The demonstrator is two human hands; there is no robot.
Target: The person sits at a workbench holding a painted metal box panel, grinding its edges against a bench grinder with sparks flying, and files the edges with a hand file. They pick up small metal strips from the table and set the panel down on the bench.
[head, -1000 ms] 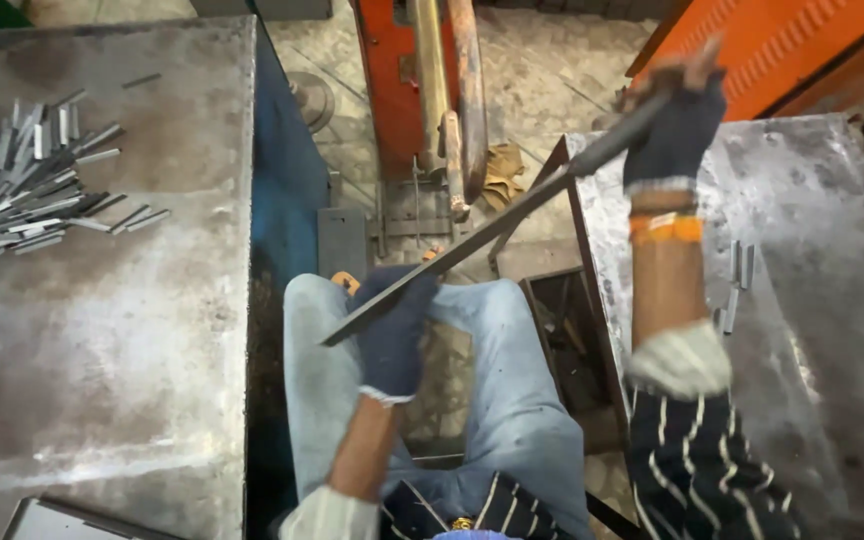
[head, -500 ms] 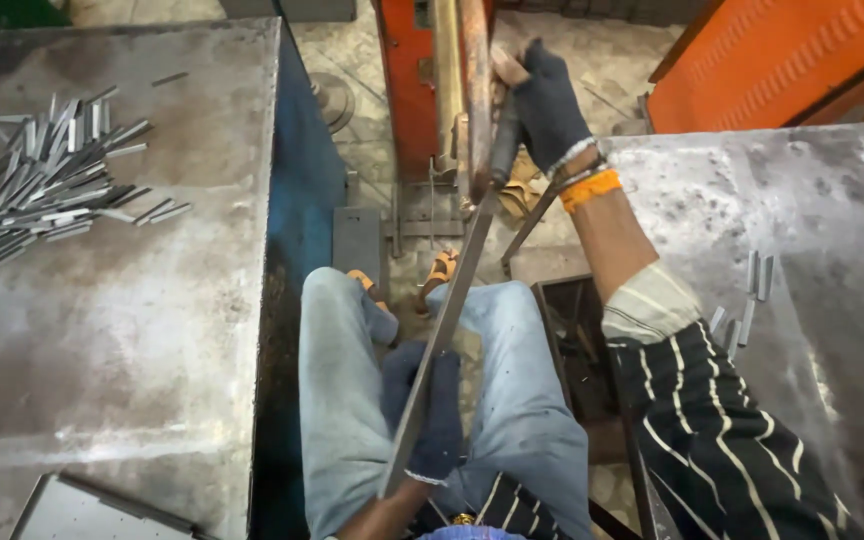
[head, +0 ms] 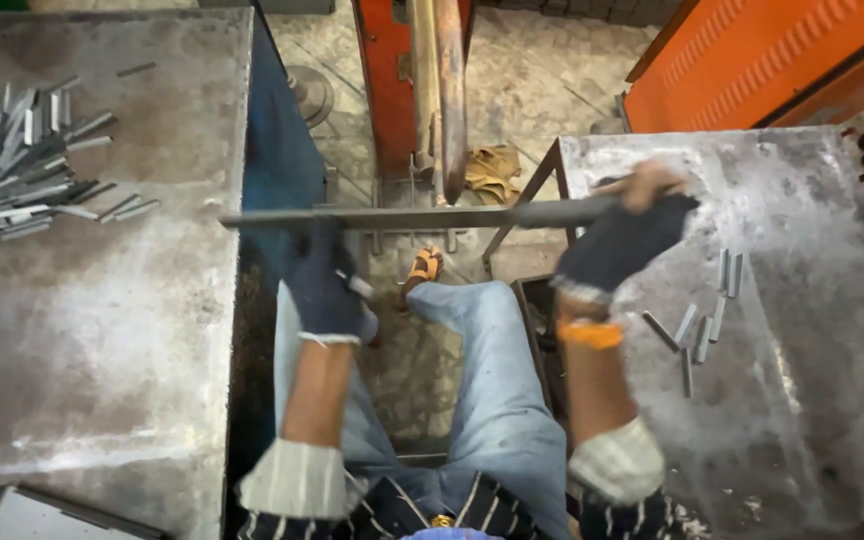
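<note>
A long flat steel bar [head: 432,216] lies level across my lap, held in front of the orange machine [head: 422,90]. My left hand [head: 324,285], in a dark glove, grips the bar near its left end. In the same kind of glove, my right hand [head: 620,238] clasps the right end over the edge of the right metal table [head: 812,400]. I sit with my knees in blue jeans between the two tables.
A pile of short cut steel pieces [head: 12,175] lies on the left metal table [head: 82,330]. Several cut pieces [head: 702,320] lie on the right table. An orange panel [head: 762,55] stands at the back right. A rag [head: 492,170] lies on the stone floor.
The bar has swung from near upright to level. My right hand dropped from beside the machine to the right table's edge, and my left hand moved up and left along the bar.
</note>
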